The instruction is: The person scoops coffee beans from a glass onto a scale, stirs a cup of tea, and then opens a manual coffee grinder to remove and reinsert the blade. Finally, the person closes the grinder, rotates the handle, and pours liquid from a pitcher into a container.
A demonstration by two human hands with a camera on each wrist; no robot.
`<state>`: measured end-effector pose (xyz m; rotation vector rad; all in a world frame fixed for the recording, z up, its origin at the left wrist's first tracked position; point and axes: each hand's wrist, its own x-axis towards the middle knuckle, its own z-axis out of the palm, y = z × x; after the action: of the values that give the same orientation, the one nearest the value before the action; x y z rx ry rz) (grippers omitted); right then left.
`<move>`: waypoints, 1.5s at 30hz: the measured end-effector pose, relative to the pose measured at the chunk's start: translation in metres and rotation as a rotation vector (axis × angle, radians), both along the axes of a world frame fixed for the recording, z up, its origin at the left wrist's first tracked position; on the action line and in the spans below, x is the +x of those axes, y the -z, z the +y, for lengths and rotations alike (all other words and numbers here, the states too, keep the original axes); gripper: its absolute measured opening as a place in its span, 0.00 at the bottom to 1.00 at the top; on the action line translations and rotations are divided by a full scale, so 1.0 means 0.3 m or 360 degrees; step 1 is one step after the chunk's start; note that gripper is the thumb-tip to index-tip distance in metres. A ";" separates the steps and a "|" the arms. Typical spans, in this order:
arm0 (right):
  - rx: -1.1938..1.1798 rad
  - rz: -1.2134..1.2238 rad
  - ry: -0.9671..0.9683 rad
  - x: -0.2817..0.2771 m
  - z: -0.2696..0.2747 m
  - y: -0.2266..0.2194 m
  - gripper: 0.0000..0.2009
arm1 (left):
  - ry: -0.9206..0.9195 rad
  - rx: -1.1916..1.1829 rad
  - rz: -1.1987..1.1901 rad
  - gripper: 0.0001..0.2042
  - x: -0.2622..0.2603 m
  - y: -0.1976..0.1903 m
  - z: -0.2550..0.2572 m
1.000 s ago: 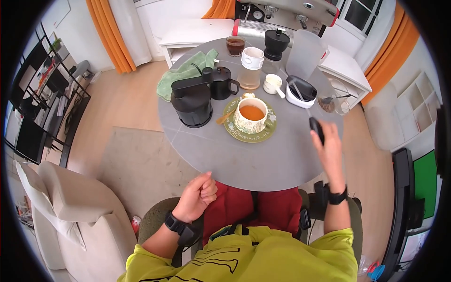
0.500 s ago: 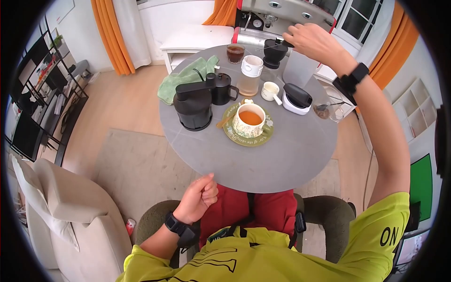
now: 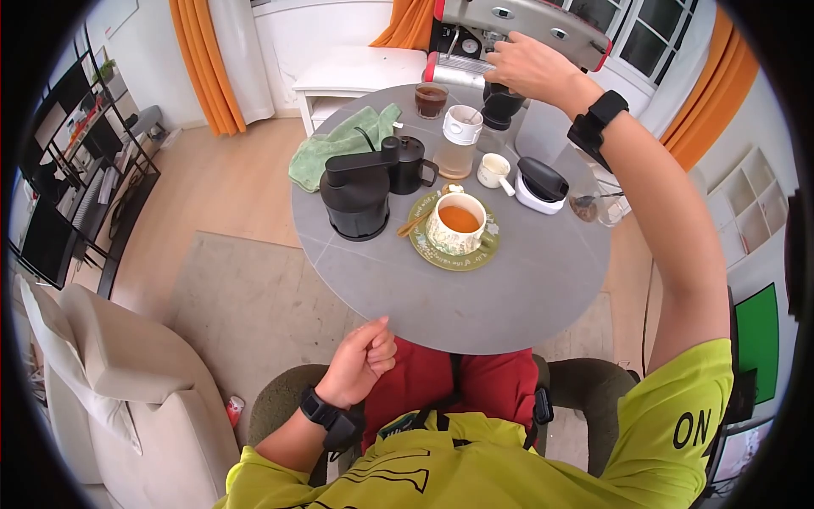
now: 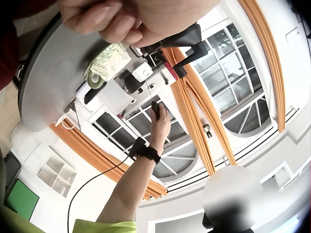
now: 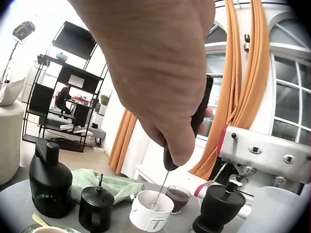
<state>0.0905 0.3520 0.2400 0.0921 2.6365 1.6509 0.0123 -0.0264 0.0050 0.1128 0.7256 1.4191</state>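
Note:
My right hand (image 3: 538, 75) is raised over the far side of the table, fingers curled round a black handheld frother (image 5: 200, 116). In the right wrist view its thin metal shaft runs down into a white cup (image 5: 146, 219), the one standing on a clear glass vessel (image 3: 455, 159). The left hand (image 3: 363, 360) stays low by the table's near edge, loosely curled with nothing in it. A patterned mug of orange-brown liquid (image 3: 458, 222) sits on a green saucer (image 3: 449, 261), with a wooden spoon beside the mug.
Left of the mug stand a black lidded device (image 3: 354, 204), a black pot (image 3: 410, 165) and a green cloth (image 3: 339, 144). Behind are a dark drink glass (image 3: 431, 102) and a black grinder (image 5: 221, 206). A white scale (image 3: 540, 193) and small handled cup (image 3: 493, 170) are right.
My right hand, with the frother, has gone from the table's right side to its far side, then slightly left, bringing the shaft into the white cup. The left hand has barely moved.

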 end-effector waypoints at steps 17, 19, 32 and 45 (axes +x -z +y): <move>0.0142 -0.0169 0.0145 -0.014 -0.093 -0.031 0.14 | -0.0372 0.0120 -0.0399 0.17 -0.124 0.005 -0.019; 0.0164 -0.0163 0.0006 -0.020 -0.058 -0.017 0.13 | -0.0403 0.0092 -0.0328 0.17 -0.123 0.009 -0.019; 0.0058 -0.0107 -0.0050 -0.028 -0.049 0.018 0.15 | -0.0470 -0.0095 0.0042 0.17 -0.134 0.034 -0.010; -0.0131 0.0079 -0.0108 -0.020 -0.019 0.009 0.03 | -0.0386 -0.0147 0.0696 0.18 -0.091 0.011 0.011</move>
<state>0.0844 0.3462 0.2372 0.0429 2.7703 1.5768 -0.0151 -0.0232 0.0017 0.2764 1.1958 1.6079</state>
